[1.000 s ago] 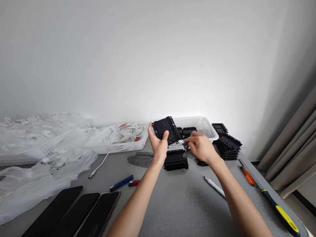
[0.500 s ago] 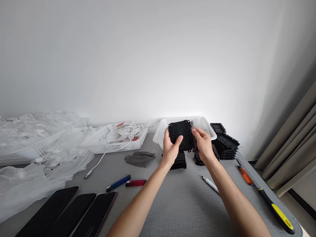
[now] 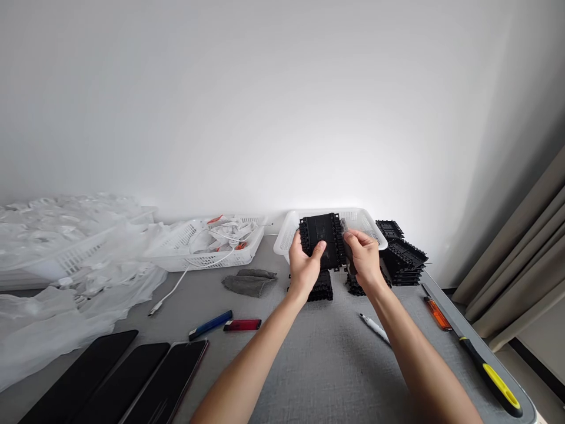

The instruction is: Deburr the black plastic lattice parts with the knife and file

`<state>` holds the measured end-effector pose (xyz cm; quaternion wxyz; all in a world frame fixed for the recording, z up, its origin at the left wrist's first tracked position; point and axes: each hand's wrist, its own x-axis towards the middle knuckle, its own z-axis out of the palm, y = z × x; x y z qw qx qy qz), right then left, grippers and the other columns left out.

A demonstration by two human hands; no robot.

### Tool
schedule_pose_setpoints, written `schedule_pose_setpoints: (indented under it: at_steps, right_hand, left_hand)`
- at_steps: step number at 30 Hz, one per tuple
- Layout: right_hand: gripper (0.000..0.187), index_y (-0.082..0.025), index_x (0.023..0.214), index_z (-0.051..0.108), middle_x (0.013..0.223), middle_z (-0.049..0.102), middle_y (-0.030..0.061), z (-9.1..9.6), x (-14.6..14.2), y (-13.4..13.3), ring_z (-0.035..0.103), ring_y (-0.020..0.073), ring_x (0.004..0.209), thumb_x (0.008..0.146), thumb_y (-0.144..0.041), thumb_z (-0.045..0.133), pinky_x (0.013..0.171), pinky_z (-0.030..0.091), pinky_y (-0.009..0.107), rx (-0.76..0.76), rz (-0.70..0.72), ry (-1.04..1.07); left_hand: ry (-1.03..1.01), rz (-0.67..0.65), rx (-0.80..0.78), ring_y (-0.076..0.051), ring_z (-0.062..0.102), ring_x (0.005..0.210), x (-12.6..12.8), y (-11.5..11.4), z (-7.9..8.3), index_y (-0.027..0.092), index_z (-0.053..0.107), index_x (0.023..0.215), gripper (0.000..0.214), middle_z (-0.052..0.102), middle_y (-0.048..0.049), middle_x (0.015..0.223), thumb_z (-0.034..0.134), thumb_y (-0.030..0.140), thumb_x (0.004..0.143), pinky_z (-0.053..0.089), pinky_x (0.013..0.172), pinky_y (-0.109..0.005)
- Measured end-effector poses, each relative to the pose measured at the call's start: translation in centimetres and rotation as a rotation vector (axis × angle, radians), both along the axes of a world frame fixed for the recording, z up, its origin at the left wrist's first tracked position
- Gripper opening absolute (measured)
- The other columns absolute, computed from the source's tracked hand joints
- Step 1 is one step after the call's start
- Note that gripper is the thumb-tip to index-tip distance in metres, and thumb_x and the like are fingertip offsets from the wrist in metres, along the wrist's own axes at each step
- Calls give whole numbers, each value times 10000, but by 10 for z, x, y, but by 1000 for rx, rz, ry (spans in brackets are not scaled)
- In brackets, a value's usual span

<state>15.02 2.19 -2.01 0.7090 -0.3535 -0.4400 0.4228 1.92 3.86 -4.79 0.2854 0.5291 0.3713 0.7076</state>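
Note:
I hold a flat black plastic tray (image 3: 324, 234) with notched edges up in front of me, above the grey table. My left hand (image 3: 304, 266) grips its left edge, thumb on the face. My right hand (image 3: 364, 256) grips its right edge, and a small grey cloth (image 3: 344, 227) shows at those fingers. Below the hands lie short stacks of the same black trays (image 3: 321, 287). A white plastic basket (image 3: 369, 224) stands just behind the held tray.
More black tray stacks (image 3: 404, 259) sit at the right. A second white basket (image 3: 212, 244) holds white cables; crumpled clear plastic (image 3: 66, 277) covers the left. A grey cloth (image 3: 249, 282), lighters (image 3: 242, 324), a white pen (image 3: 375, 328), screwdrivers (image 3: 488, 374) and dark phones (image 3: 128, 383) lie about.
The held tray moved right from the left hand alone and turned square; my right hand came up and took its right edge. Since half a second ago, almost nothing moved.

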Motion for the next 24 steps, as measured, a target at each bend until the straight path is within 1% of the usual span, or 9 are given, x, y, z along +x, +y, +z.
schedule_pose_setpoints:
  at_steps: [4,7,11,13,15,17,19,21,24]
  right_hand:
    - [224,-172,802,794,736,719,11,0,2,-1,604,166,700,729,-366,707,682,475,290,33,37,-112]
    - [212,-167,755,786,703,705,15,-1,0,-4,589,158,665,747,-348,676,636,455,275,67,101,-239]
    - [203,-164,699,762,669,688,8,-2,-10,-10,557,134,596,752,-293,615,568,422,247,75,301,-399]
    - [202,-162,694,752,660,682,3,-3,-13,-12,552,129,584,749,-265,586,550,410,238,62,361,-477]
    - [203,-160,707,741,651,675,0,-4,-13,-10,544,129,572,748,-262,570,534,396,235,8,277,-491]
    - [211,-161,738,733,657,675,0,-4,-11,-6,549,134,580,764,-291,569,540,398,237,-44,129,-413]
    - [237,-166,813,740,730,706,10,-4,-9,-3,592,149,651,793,-342,582,604,442,248,-27,72,-306]
    - [287,-178,932,749,853,739,27,-2,-9,-3,641,172,761,826,-391,589,707,488,272,44,95,-227]
    - [357,-198,1087,746,1004,747,50,-2,-13,-7,666,203,890,876,-427,572,822,510,316,147,103,-230]
  left_hand:
    - [-86,-22,4,-244,656,1085,-3,1,5,200,630,1122,450,697,-86,1136,793,361,735,479,1023,-382]
    - [-203,-5,3,-220,668,1040,-13,8,9,206,639,1124,463,705,-71,1125,803,363,721,504,978,-348]
    - [-316,8,7,-203,660,1073,-34,19,17,211,648,1113,493,712,-65,1140,837,348,680,494,992,-328]
    - [-375,-47,-19,-193,666,1053,-43,22,21,221,646,1109,507,716,-57,1141,851,348,664,510,957,-314]
    - [-437,-167,-91,-179,686,944,-47,22,24,217,652,1066,488,730,-46,1070,860,364,650,542,844,-287]
    - [-484,-309,-177,-152,682,789,-45,20,25,201,653,1009,448,731,-31,955,858,375,650,538,699,-254]
    - [-520,-425,-241,-124,653,688,-37,15,24,203,630,1018,442,713,-10,878,848,360,667,500,596,-231]
    - [-542,-493,-305,-111,642,668,-24,9,20,240,572,1116,517,697,18,858,839,330,682,472,557,-216]
    - [-484,-462,-359,-120,662,748,-4,0,13,305,478,1252,617,698,45,868,807,352,733,504,638,-228]
